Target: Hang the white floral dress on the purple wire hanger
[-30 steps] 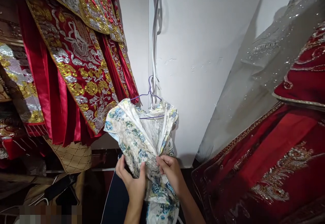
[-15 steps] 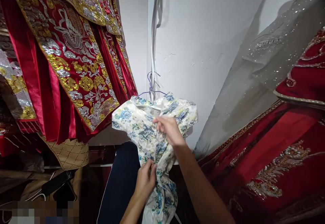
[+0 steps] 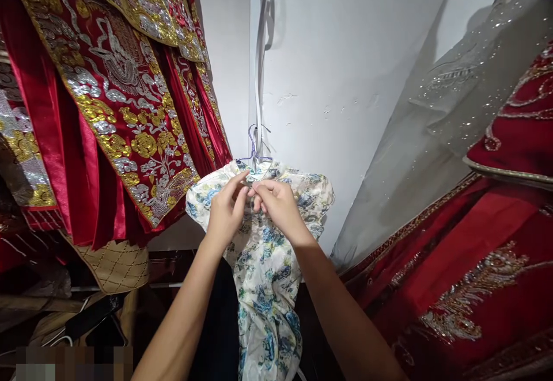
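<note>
A small white dress with blue and yellow flowers (image 3: 268, 277) hangs on a thin purple wire hanger (image 3: 254, 145) from a white strap (image 3: 258, 70) on the white wall. My left hand (image 3: 227, 211) and my right hand (image 3: 276, 204) are both raised to the dress's collar just below the hanger hook. The fingertips of both hands pinch the fabric at the neck, close together and touching. The skirt hangs straight down between my forearms.
Red satin garments with gold and silver embroidery (image 3: 121, 99) hang at the left. A red beaded gown (image 3: 484, 266) under a sheer sequinned veil (image 3: 453, 110) fills the right. A quilted tan bag (image 3: 116, 266) lies low at the left.
My left hand rose from the dress's waist to the collar, and my right hand moved up beside it. The crumpled dress now hangs straighter.
</note>
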`<state>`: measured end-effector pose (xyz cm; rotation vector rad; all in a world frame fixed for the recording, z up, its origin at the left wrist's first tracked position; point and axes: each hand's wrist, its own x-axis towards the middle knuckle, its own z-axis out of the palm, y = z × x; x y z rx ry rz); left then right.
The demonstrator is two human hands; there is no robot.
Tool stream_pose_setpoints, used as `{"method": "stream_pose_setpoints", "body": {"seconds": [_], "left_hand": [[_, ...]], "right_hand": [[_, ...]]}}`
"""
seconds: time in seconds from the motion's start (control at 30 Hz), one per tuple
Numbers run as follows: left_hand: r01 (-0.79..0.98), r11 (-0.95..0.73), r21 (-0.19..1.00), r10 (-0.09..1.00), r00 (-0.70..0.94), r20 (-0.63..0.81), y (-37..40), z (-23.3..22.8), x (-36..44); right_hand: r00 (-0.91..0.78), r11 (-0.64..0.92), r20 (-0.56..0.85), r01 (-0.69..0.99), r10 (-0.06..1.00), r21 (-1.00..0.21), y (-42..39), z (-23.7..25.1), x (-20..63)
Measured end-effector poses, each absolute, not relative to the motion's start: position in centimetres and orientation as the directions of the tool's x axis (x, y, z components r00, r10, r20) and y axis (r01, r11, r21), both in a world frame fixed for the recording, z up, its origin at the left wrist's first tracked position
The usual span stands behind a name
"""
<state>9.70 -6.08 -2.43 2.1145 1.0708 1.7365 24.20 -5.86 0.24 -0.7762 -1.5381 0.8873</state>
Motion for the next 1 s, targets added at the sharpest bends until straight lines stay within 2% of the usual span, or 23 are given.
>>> {"method": "stream_pose_setpoints", "body": {"seconds": [0.13,0.2,0.27,0.33,0.4,0.43,0.5,0.53,0.67,0.73,0.8,0.83,0.9,0.97,1.0], "left_hand": [[0.494,-0.762,0.419,0.526,0.094,0.846,-5.3,0.2,10.1],[0.488,-0.757,0.435,0.488,-0.022,0.873,-5.4,0.4,9.5],[0.422,-0.744,0.518,0.463,-0.233,0.855,-5.1,0.2,7.9],[0.235,-0.735,0.636,0.478,-0.485,0.732,-4.1,-0.7,5.5],[-0.096,-0.674,0.732,0.586,-0.673,0.451,-2.9,-2.5,2.9],[-0.282,-0.595,0.752,0.669,-0.694,0.268,-2.3,-3.8,2.0],[-0.549,-0.372,0.749,0.801,-0.597,-0.039,-1.8,-6.8,1.2],[-0.599,-0.286,0.748,0.834,-0.54,-0.113,-1.8,-8.5,1.4],[-0.631,-0.124,0.766,0.902,-0.393,-0.177,-3.4,-14.8,5.2],[-0.504,-0.052,0.862,0.963,-0.254,-0.09,-4.2,-16.3,7.3],[-0.308,-0.111,0.945,0.989,-0.13,0.074,-4.8,-16.0,8.6],[-0.233,-0.175,0.957,0.984,-0.08,0.16,-5.1,-15.3,9.0],[-0.196,-0.281,0.94,0.958,-0.002,0.286,-5.7,-12.9,9.5],[-0.208,-0.315,0.926,0.932,0.119,0.344,-6.6,-10.1,10.1],[-0.198,-0.328,0.924,0.913,0.185,0.363,-7.2,-8.7,10.4]], "right_hand": [[-0.069,0.487,0.485,0.015,0.872,-0.873,-4.3,-1.9,24.4],[-0.032,0.41,0.409,0.038,0.912,-0.911,-3.6,-4.6,24.6],[-0.033,0.321,0.32,0.022,0.947,-0.947,-3.8,-7.5,24.8],[-0.058,0.264,0.267,-0.049,0.962,-0.963,-4.8,-9.8,25.0],[-0.077,0.23,0.24,-0.119,0.968,-0.966,-6.6,-11.0,25.0],[-0.086,0.219,0.232,-0.137,0.969,-0.966,-7.6,-11.3,24.9],[-0.103,0.198,0.213,-0.136,0.972,-0.971,-9.5,-11.4,24.6],[-0.112,0.186,0.2,-0.127,0.973,-0.974,-10.4,-11.5,24.4],[-0.126,0.1,0.113,-0.099,0.986,-0.99,-12.5,-12.0,24.3],[-0.179,0.08,0.087,-0.044,0.98,-0.996,-13.0,-12.4,25.0],[-0.233,0.082,0.069,0.046,0.97,-0.996,-13.2,-12.6,26.0],[-0.21,0.094,0.075,0.08,0.975,-0.992,-13.1,-12.5,26.6],[-0.066,0.15,0.143,0.131,0.988,-0.98,-12.9,-12.1,27.4],[0.065,0.23,0.243,0.165,0.968,-0.959,-12.2,-11.5,27.8],[0.077,0.268,0.284,0.167,0.956,-0.949,-11.8,-11.2,27.7]]}}
